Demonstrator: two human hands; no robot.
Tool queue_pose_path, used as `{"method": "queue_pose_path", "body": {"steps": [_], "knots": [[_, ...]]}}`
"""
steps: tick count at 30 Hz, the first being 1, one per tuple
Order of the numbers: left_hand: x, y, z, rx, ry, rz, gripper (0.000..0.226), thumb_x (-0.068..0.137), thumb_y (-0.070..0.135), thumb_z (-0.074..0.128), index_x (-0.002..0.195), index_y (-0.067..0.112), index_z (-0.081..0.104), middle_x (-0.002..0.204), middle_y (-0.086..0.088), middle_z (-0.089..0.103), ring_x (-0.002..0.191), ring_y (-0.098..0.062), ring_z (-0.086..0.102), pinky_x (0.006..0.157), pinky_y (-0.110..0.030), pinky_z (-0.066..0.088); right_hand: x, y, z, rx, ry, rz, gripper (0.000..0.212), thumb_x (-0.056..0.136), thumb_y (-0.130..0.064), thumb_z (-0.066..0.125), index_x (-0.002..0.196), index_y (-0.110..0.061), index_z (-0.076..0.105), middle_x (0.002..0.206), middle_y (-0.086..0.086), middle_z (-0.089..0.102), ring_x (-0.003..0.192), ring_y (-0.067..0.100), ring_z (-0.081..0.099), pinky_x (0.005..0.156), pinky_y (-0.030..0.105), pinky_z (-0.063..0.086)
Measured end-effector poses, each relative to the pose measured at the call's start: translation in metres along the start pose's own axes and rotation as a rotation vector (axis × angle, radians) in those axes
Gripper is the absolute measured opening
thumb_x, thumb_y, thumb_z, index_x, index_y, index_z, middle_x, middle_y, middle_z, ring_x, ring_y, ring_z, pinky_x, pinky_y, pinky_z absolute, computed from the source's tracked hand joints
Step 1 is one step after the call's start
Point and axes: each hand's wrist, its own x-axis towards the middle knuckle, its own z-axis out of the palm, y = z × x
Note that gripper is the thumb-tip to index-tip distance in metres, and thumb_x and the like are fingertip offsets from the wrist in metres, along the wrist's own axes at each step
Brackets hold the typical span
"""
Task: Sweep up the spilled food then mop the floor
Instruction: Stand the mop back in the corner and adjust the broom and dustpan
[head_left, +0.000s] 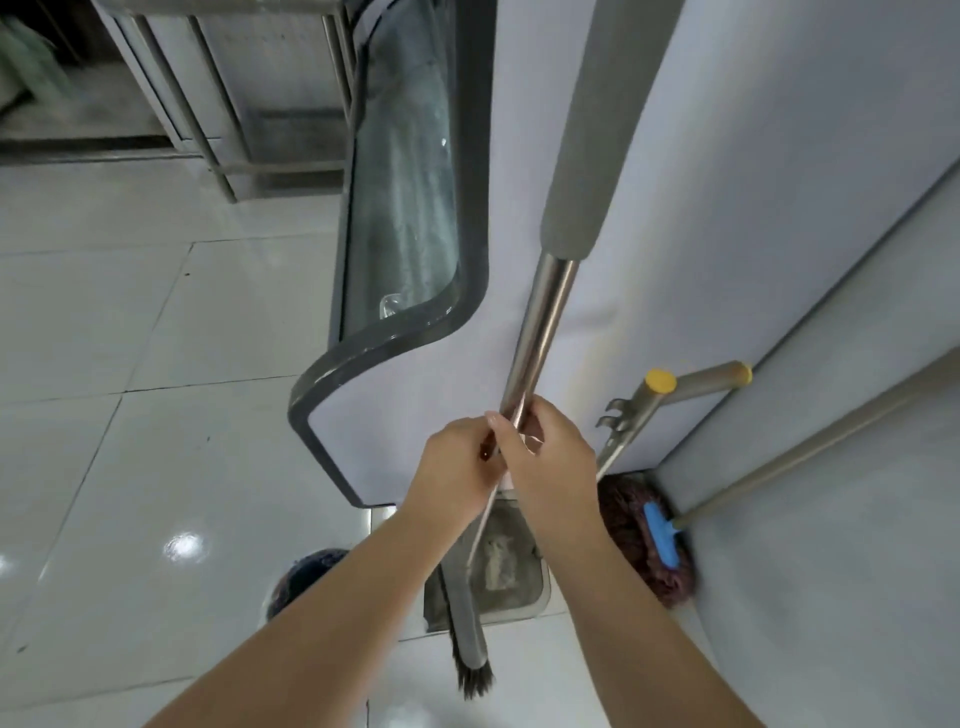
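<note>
Dead centre, the broom (540, 322) stands almost upright, its steel pole running from a grey foam grip at twelve o'clock down to the dark bristle head (474, 675) at six o'clock, bristles resting on the pale floor tiles (130, 415). Both hands are on the pole at mid-height. The left hand (460, 467) comes in from seven o'clock, fingers curled round the shaft. The right hand (553, 457) comes in from five o'clock, thumb and fingers wrapped round the same stretch just above, the two hands touching.

Behind the broom head, at six o'clock, a grey dustpan (498, 577) sits on the floor with pale debris in it, partly hidden by the forearms. At four o'clock a mop (660, 545) leans into the corner, its reddish-brown strands bunched under a blue clamp, its long handle slanting up toward two o'clock. Beside it, at three o'clock, another handle with yellow caps (662, 382) leans on the white wall panel (753, 208). At eleven o'clock a curved glass display case (405, 208) with a dark grey frame rises, and a steel rack (208, 104) stands beyond it at ten o'clock.
</note>
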Motion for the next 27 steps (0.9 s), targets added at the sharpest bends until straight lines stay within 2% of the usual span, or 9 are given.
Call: {"method": "queue_pose_path", "body": {"steps": [2,4,7,10,14,18,20,23,27], "knots": [[0.001,0.016,0.004,0.030,-0.054,-0.013,0.019,0.088,0.016,0.055,0.070,0.021,0.056,0.065,0.005,0.056,0.066,-0.016,0.054,0.057,-0.012,0.038,-0.011,0.006,-0.018,0.043,0.117,0.106,0.037,0.082,-0.041,0.064,0.114,-0.026,0.057,0.101,-0.016,0.051,0.094,0.001,0.048,0.077,0.008,0.035],[0.001,0.027,0.013,0.011,-0.097,-0.053,0.006,0.089,0.021,0.058,0.087,0.018,0.064,0.073,0.007,0.058,0.070,-0.012,0.054,0.059,-0.011,0.036,-0.019,0.018,-0.035,0.090,0.229,0.254,0.066,0.075,-0.043,0.070,0.132,-0.021,0.045,0.122,-0.006,0.045,0.108,0.007,0.043,0.090,0.020,0.033],[0.005,0.038,0.027,0.020,-0.139,-0.063,0.009,0.090,0.020,0.057,0.094,0.014,0.064,0.068,0.011,0.050,0.062,-0.006,0.048,0.055,-0.011,0.033,-0.016,0.031,-0.052,0.060,0.147,0.416,0.102,0.071,-0.048,0.072,0.150,-0.021,0.013,0.153,0.000,0.018,0.139,0.017,0.019,0.110,0.032,0.021],[0.013,0.047,0.038,0.081,-0.153,-0.070,0.015,0.092,0.015,0.051,0.078,0.019,0.052,0.063,0.009,0.046,0.056,-0.005,0.044,0.047,-0.012,0.031,0.004,0.041,-0.058,0.066,0.057,0.375,0.117,0.069,-0.047,0.076,0.151,-0.018,-0.003,0.158,-0.001,0.002,0.145,0.017,0.003,0.115,0.034,0.011],[0.025,0.047,0.056,0.040,-0.138,-0.055,0.021,0.089,0.005,0.047,0.070,0.014,0.051,0.058,0.007,0.048,0.056,-0.012,0.048,0.047,-0.009,0.035,0.025,0.053,-0.055,0.084,0.055,0.321,0.118,0.065,-0.041,0.080,0.150,-0.023,0.000,0.156,-0.002,0.010,0.144,0.017,0.011,0.116,0.035,0.017],[0.039,0.040,0.078,0.088,-0.221,-0.021,0.018,0.092,0.014,0.048,0.088,0.004,0.062,0.078,-0.007,0.061,0.076,-0.023,0.059,0.062,-0.022,0.038,0.037,0.067,-0.050,0.161,0.147,0.396,0.103,0.064,-0.039,0.080,0.144,-0.022,0.018,0.146,0.000,0.031,0.132,0.017,0.034,0.095,0.023,0.029],[0.046,0.033,0.088,0.093,-0.241,-0.025,0.019,0.091,0.013,0.047,0.075,0.007,0.055,0.069,-0.004,0.053,0.067,-0.019,0.052,0.058,-0.022,0.036,0.040,0.073,-0.045,0.137,0.131,0.418,0.095,0.064,-0.042,0.080,0.139,-0.018,0.027,0.139,0.000,0.041,0.124,0.019,0.044,0.091,0.024,0.035],[0.055,0.020,0.097,0.075,-0.225,-0.009,0.026,0.090,0.013,0.052,0.065,0.015,0.043,0.056,0.007,0.041,0.053,-0.010,0.040,0.045,-0.017,0.027,0.046,0.079,-0.040,0.147,0.129,0.454,0.093,0.065,-0.042,0.079,0.140,-0.019,0.029,0.134,0.000,0.049,0.121,0.019,0.049,0.099,0.031,0.041],[0.065,0.008,0.097,0.071,-0.256,0.024,0.030,0.088,0.012,0.057,0.065,0.018,0.038,0.055,0.010,0.036,0.049,-0.005,0.035,0.043,-0.018,0.028,0.050,0.078,-0.032,0.130,0.207,0.446,0.079,0.067,-0.038,0.080,0.132,-0.020,0.039,0.117,-0.006,0.054,0.114,0.015,0.052,0.089,0.023,0.037]]}}
